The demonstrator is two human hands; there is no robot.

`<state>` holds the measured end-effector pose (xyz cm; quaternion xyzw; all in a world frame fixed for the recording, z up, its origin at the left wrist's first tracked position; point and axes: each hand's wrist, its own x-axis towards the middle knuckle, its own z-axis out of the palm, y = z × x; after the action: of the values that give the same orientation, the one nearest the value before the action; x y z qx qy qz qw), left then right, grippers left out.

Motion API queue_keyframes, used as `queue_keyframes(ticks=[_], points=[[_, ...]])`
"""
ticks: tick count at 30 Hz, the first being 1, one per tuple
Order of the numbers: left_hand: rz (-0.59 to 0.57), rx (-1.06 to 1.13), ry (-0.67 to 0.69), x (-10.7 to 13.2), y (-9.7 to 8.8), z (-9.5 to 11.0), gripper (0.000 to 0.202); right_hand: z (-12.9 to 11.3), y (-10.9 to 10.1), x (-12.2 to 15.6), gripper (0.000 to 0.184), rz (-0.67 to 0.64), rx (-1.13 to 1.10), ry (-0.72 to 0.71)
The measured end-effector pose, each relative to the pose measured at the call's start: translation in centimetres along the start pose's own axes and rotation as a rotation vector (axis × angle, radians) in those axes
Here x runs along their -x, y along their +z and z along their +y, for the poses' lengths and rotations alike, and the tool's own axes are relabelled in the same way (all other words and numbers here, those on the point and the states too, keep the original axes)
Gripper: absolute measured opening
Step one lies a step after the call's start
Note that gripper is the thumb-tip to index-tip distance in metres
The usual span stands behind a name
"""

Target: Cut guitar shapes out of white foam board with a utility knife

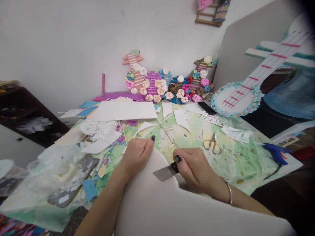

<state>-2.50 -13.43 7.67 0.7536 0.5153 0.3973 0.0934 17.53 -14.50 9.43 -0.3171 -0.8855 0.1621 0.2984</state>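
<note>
A large white foam board (152, 203) with a curved top edge lies tilted in front of me at the table's near side. My left hand (137, 152) grips its upper left edge, thumb on the face and the other fingers hidden behind. In my right hand (194, 167) is a knife with a wide flat blade (163, 172) and a black handle, closed in my fist. The blade rests across the board's curved right edge, its tip pointing left over the white face. Whether it cuts into the board, I cannot tell.
Gold-handled scissors (213, 144) lie beyond my right hand, with a blue glue gun (275, 153) farther right. White board offcuts (182, 119) and a phone (206, 108) are behind. Flower-trimmed instrument models (155, 85) lean on the wall; a larger one (241, 98) stands right. Scraps and plastic (59, 164) clutter the left.
</note>
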Motion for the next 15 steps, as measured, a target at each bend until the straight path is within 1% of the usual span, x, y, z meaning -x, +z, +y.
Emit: queue_keyframes(ticks=[4,10,12,15], points=[[0.010,-0.043,0.036,0.07,-0.40,0.42,0.042,-0.31,-0.09,0.06,0.020,-0.002,0.021,-0.018],[0.047,-0.021,0.088,0.38,-1.03,0.61,0.041,-0.22,-0.11,0.05,0.022,-0.025,0.019,-0.002],[0.035,-0.022,0.079,0.37,-0.98,0.49,0.041,-0.21,-0.16,-0.09,0.024,-0.033,-0.017,0.021],[-0.001,-0.033,0.059,0.13,-0.60,0.25,0.042,-0.15,-0.32,-0.51,0.030,-0.034,-0.152,0.115]])
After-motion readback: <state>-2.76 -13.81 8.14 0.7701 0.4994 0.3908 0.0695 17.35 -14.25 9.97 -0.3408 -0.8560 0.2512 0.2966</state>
